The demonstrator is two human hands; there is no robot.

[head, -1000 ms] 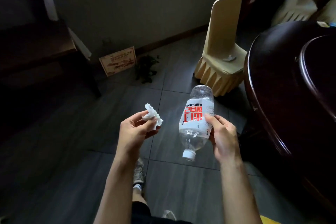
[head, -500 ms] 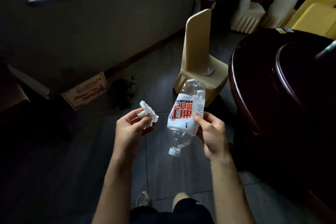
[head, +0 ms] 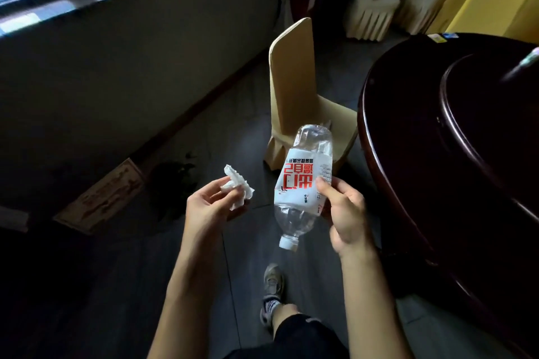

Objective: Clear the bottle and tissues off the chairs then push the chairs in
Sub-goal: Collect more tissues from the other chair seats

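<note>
My right hand (head: 342, 213) grips a clear plastic bottle (head: 303, 181) with a white and red label, held upside down with its white cap pointing at the floor. My left hand (head: 211, 207) pinches a crumpled white tissue (head: 237, 188) between its fingertips. Ahead stands a chair in a beige cover (head: 294, 90), pulled out from the dark round table (head: 408, 114). The bottle hides most of the chair's seat.
The dark table fills the right side, with a raised round centre (head: 478, 96). More covered chairs (head: 376, 6) are stacked at the back right. A wall with a window runs along the left. A framed sign (head: 102, 198) and a dark plant (head: 172, 181) lie on the tiled floor.
I have walked closer to the beige chair, which now looks larger and nearer. Both hands keep the same hold on the tissue and the bottle. A tissue seen earlier on the seat is now hidden.
</note>
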